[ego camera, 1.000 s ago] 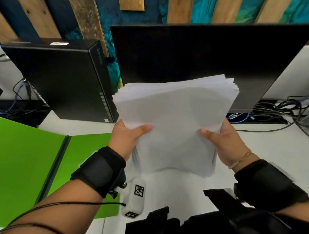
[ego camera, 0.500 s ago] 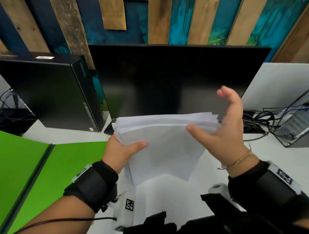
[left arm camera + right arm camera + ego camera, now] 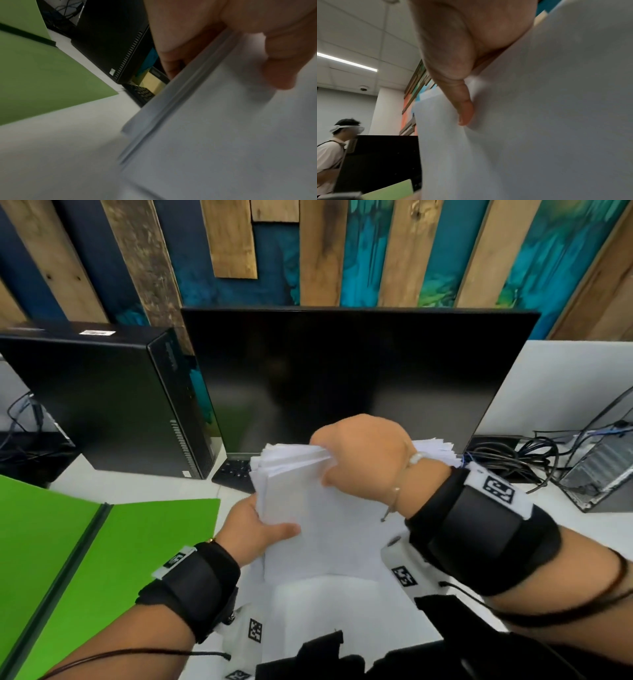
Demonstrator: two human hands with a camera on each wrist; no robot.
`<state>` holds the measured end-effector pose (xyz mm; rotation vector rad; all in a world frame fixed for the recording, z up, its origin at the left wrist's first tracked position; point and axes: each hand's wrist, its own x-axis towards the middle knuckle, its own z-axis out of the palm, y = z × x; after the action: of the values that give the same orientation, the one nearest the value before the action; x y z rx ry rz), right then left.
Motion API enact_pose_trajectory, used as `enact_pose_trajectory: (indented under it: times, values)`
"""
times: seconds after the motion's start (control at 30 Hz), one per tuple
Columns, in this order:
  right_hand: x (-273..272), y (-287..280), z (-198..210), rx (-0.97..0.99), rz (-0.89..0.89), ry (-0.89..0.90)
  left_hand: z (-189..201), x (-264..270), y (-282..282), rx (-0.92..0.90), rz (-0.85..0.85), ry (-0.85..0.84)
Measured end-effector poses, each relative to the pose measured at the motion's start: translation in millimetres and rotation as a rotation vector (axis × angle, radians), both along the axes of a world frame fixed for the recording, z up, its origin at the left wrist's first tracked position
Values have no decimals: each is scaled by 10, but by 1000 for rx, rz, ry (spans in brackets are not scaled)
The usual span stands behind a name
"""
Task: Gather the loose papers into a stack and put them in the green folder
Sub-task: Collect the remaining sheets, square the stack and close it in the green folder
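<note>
A thick stack of white papers (image 3: 318,515) stands on edge above the white desk, in front of the monitor. My left hand (image 3: 255,529) grips its left edge, thumb on the front sheet; the left wrist view shows the papers (image 3: 223,135) with fingers behind them. My right hand (image 3: 359,457) clasps the top edge from above, and in the right wrist view its thumb presses the front of the papers (image 3: 539,121). The green folder (image 3: 102,559) lies spread wide on the desk to the left, its inside bare.
A black monitor (image 3: 342,378) stands right behind the papers, with a keyboard (image 3: 233,474) under it. A black computer case (image 3: 102,398) is at the back left. Cables (image 3: 513,457) and another case (image 3: 599,467) sit at the right. Another person (image 3: 334,148) appears in the right wrist view.
My right hand left the stack's right side, lifted with its fingers spread, then came down over the top edge and took hold of it. The stack has dropped lower, standing on the desk.
</note>
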<state>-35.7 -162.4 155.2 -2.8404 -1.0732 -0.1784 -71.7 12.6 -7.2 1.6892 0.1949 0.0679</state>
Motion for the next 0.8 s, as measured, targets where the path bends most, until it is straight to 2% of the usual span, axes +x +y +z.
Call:
enact_pose_trajectory:
  times: [0.07, 0.17, 0.23, 0.3, 0.37, 0.43, 0.53, 0.63, 0.73, 0.8]
  values:
    - [82, -230, 24, 118, -54, 42, -132, -40, 29, 49, -17, 97]
    - [240, -658, 33, 406, -123, 185, -136, -75, 118, -4, 39, 143]
    - [340, -921, -56, 648, -175, 305, -49, -50, 210, -118, 107, 106]
    - [401, -1140, -217, 899, -222, 469, -1, -15, 314, -346, 151, 9]
    - [439, -1296, -409, 1118, -231, 617, 14, 11, 371, -540, 123, -72]
    - [450, -1365, -600, 1286, -202, 728, 18, -6, 309, -509, 28, -68]
    - [443, -1381, -799, 1379, -185, 755, -3, -18, 154, -332, 58, -44]
    - [423, -1402, -888, 1411, -178, 696, 123, -47, 83, -319, 132, -137]
    - [385, -1449, -984, 1443, -132, 694, 254, -84, 103, -264, 128, -235]
    - [338, -1454, -1147, 1404, -162, 729, 197, -109, 133, -234, 104, -206]
